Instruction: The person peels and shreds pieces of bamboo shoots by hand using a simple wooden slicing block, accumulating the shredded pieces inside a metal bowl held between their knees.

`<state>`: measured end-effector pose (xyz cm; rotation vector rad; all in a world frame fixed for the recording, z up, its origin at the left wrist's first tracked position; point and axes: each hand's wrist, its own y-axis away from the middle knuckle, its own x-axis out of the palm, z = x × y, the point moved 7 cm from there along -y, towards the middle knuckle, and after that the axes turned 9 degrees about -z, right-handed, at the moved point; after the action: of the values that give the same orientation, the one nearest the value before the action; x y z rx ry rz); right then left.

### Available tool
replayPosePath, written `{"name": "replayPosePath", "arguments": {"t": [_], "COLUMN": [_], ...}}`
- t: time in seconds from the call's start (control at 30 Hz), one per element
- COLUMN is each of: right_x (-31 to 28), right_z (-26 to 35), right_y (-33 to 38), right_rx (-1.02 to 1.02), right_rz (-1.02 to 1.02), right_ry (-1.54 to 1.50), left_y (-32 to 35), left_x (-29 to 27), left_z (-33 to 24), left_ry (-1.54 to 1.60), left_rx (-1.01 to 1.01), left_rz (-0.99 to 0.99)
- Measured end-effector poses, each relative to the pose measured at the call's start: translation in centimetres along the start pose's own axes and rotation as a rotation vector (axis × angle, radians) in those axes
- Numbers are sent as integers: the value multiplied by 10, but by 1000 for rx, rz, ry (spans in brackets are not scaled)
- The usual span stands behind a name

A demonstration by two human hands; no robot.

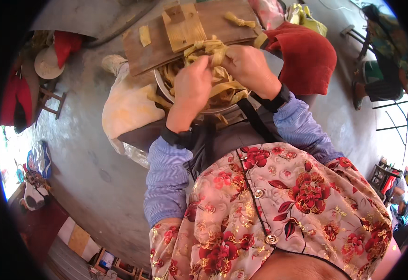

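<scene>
Both hands are raised over a round metal basin [163,87] filled with limp, pale yellow strips [227,88] whose exact kind I cannot make out. My left hand [193,88] is closed, its thumb and fingers pinching the near side of a looped bundle of yellow strips [207,46]. Close beside it, my right hand [251,66] grips the same bundle from the right. The fingertips of both hands are partly hidden behind the knuckles. A few strips hang over the basin's left rim.
Beyond the basin lies a brown wooden board [143,49] bearing a lighter wooden block [184,27], a knotted yellow bundle [239,19] and a short yellow piece [144,36]. A red cloth [306,58] covers my right knee, a whitish cloth [129,107] my left. Another person [388,51] sits far right.
</scene>
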<state>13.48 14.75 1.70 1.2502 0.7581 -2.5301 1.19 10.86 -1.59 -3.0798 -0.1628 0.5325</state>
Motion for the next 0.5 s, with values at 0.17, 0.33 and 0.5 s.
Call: {"name": "replayPosePath", "arguments": {"t": [0.17,0.33,0.5], "right_x": [50,50,-6], "right_z": [-20,-14,12], "right_y": [27,33,-3], "right_rx": [772,946,-54], "right_rz": [367,360,-220], "right_ry": [-862,-1352,-420], "left_y": [16,17,-2], "left_x": [-6,-3,-4], "left_z": [-45,-32,-41], "left_ry": [-450,9,-112], "left_rx": [529,219,66], "left_rz": [-299,-141,-146]}}
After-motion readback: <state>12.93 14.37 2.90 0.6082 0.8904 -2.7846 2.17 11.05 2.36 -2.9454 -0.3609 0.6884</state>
